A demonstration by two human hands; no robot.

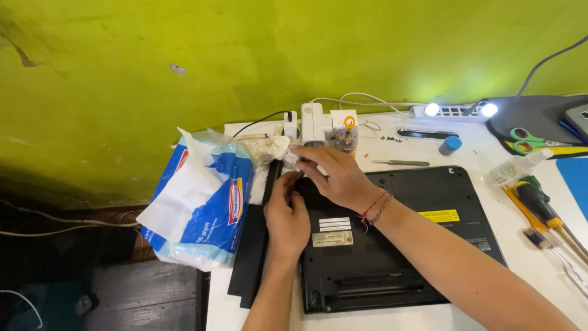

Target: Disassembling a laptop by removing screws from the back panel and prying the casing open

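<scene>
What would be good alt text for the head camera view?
Two bare hands, left hand and right hand, press on the far left edge of an upturned black laptop on a white table. A blue-and-white plastic bag lies at left, screwdrivers at right.

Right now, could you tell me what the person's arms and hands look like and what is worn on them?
Both forearms are bare, with no sleeves or gloves in view. The right hand has thin braided string bracelets, red and dark, at the wrist. The left hand wears nothing visible.

A little home repair desk: yellow-handled screwdrivers (542,208), thin metal tweezers (401,163) and an upside-down black laptop (404,245) on it.
</scene>
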